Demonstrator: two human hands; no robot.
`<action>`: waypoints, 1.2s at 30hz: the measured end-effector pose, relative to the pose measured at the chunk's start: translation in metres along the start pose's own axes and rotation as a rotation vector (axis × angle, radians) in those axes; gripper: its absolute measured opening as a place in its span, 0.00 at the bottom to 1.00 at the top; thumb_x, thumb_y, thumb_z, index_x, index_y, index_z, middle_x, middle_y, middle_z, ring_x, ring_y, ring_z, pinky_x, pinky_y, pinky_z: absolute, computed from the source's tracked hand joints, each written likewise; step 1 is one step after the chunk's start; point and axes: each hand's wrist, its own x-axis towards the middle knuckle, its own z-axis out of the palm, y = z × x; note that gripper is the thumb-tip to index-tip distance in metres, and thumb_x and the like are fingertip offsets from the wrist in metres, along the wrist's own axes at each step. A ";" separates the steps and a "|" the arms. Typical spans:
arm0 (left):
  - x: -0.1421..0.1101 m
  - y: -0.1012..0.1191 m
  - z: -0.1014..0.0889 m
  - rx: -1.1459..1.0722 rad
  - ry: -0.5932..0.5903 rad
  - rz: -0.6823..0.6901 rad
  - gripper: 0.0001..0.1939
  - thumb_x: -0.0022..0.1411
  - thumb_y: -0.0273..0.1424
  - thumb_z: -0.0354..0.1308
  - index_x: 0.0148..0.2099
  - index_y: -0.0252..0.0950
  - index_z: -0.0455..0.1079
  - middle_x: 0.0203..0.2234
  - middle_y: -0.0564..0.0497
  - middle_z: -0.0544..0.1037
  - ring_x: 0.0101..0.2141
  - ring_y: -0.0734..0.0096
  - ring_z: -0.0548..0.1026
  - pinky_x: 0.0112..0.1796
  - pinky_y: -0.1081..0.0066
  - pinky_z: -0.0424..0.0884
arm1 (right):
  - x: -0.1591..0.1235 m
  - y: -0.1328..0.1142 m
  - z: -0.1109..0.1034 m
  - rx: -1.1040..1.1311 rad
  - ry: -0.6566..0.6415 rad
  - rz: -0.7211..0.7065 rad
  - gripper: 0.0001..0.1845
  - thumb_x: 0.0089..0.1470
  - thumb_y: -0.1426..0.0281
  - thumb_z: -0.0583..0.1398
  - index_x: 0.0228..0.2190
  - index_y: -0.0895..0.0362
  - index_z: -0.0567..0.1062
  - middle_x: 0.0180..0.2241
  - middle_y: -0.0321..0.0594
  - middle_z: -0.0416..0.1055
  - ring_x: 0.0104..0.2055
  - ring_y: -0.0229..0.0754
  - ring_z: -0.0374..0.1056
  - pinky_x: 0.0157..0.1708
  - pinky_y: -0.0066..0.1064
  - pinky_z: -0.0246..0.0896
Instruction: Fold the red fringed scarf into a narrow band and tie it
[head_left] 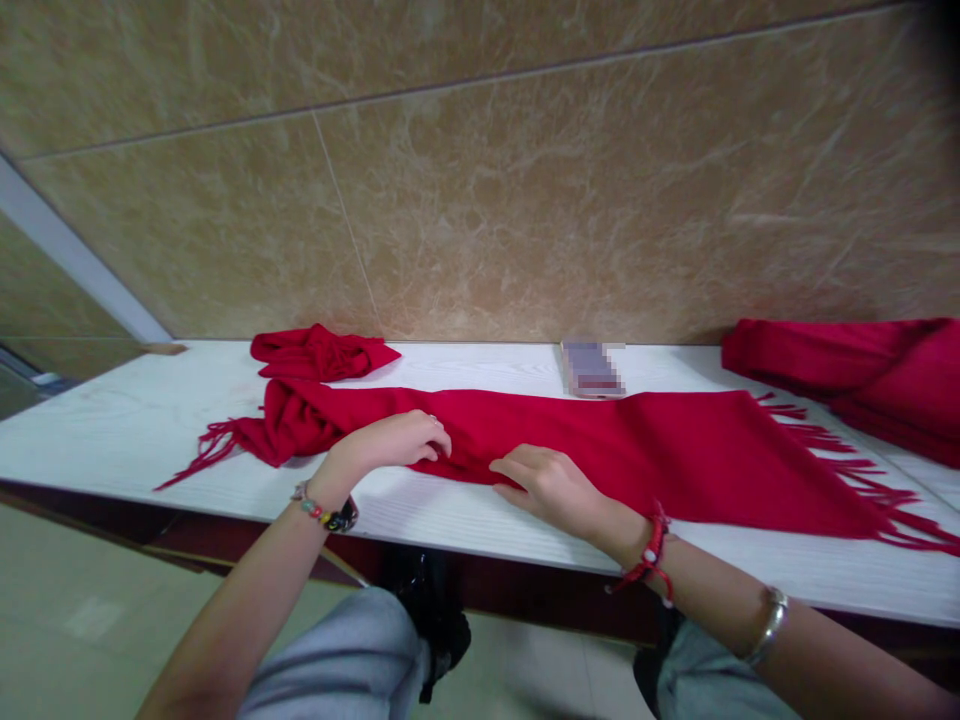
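Note:
A long red scarf point(637, 440) lies along the white tabletop, bunched up at its left end and spread flat toward the right, with fringe at both ends. My left hand point(397, 440) rests on its middle stretch, fingers curled down into the cloth near the front edge. To the right of it, my right hand point(551, 485) touches the same front edge, its fingers fairly straight and the thumb held apart. Between the two hands the cloth shows small wrinkles. The undersides of both hands are hidden.
Behind the scarf's left end sits a crumpled red cloth point(322, 352). A phone point(590, 369), partly blurred, lies near the wall. Another folded red cloth point(855, 380) is at the right end. The tiled wall point(480, 200) bounds the white tabletop point(97, 420) at the back.

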 end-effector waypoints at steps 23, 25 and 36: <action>-0.014 0.018 -0.008 -0.052 -0.124 -0.118 0.12 0.50 0.18 0.48 0.32 0.36 0.69 0.26 0.54 0.73 0.26 0.74 0.67 0.27 0.77 0.60 | 0.000 -0.003 -0.004 0.011 -0.030 -0.111 0.11 0.57 0.72 0.52 0.30 0.59 0.75 0.30 0.43 0.72 0.34 0.40 0.66 0.36 0.30 0.61; -0.014 0.017 -0.009 -0.046 -0.116 -0.126 0.11 0.51 0.20 0.48 0.32 0.36 0.69 0.26 0.54 0.73 0.27 0.74 0.68 0.28 0.77 0.61 | 0.000 -0.002 -0.003 0.014 -0.032 -0.112 0.12 0.57 0.73 0.52 0.30 0.60 0.75 0.30 0.43 0.72 0.34 0.40 0.66 0.35 0.30 0.61; 0.006 0.019 0.003 0.068 0.102 -0.036 0.11 0.64 0.30 0.45 0.40 0.34 0.68 0.38 0.47 0.71 0.40 0.68 0.68 0.44 0.71 0.62 | -0.002 0.000 0.004 0.071 0.030 -0.112 0.13 0.57 0.70 0.53 0.40 0.59 0.75 0.42 0.46 0.71 0.46 0.44 0.65 0.48 0.37 0.60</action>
